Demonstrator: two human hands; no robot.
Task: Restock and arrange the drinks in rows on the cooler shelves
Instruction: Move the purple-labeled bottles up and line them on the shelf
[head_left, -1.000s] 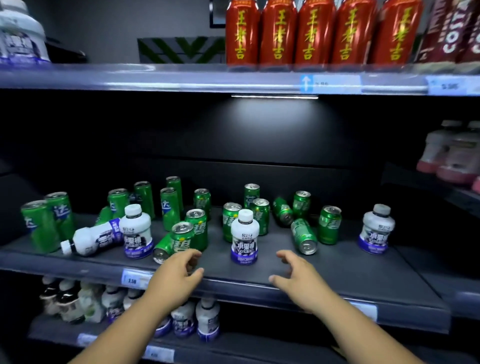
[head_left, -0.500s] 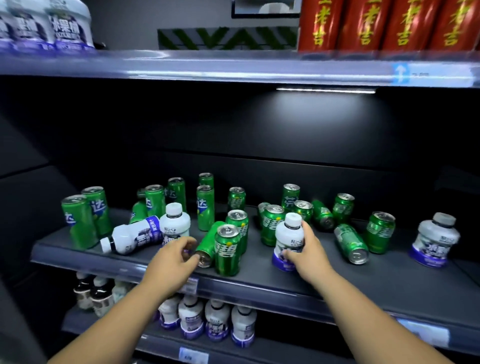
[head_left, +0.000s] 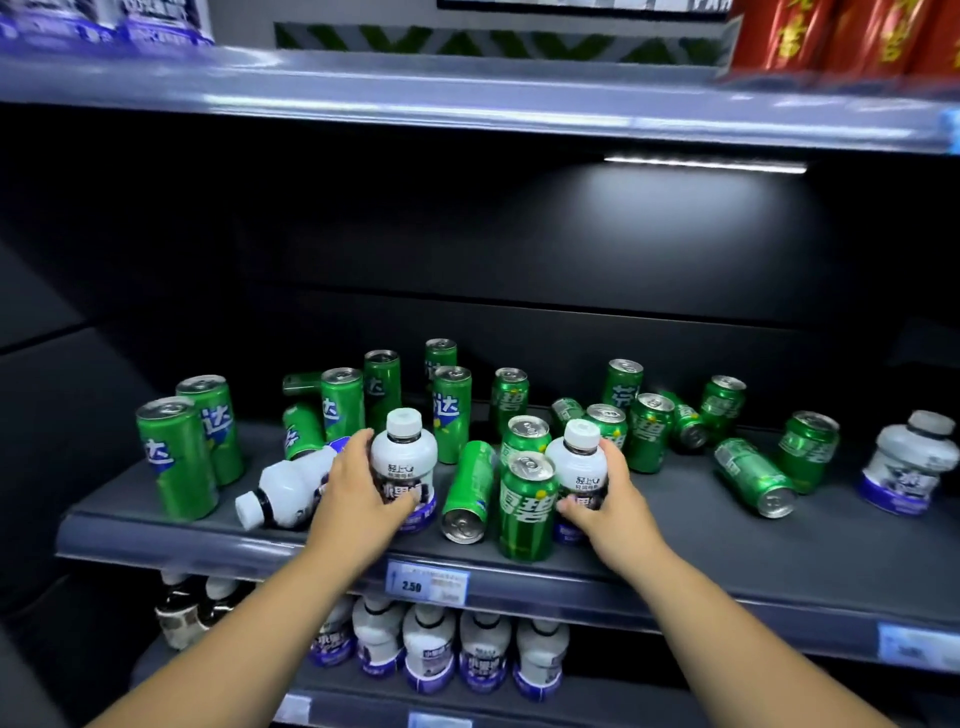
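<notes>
Both hands are clamped on white bottles on the middle shelf (head_left: 675, 540): the left hand (head_left: 358, 499) grips an upright bottle (head_left: 404, 457), the right hand (head_left: 608, 499) grips another upright one (head_left: 579, 467) just behind a standing green can (head_left: 527, 506). A third white bottle (head_left: 291, 486) lies on its side beside the left hand, with green cans scattered all around, some upright, some tipped over.

Red cans (head_left: 841, 36) cut off by top edge (blurred too); far-right bottle (head_left: 906, 462) label unreadable; price tag (head_left: 427, 582) fine print illegible.
</notes>
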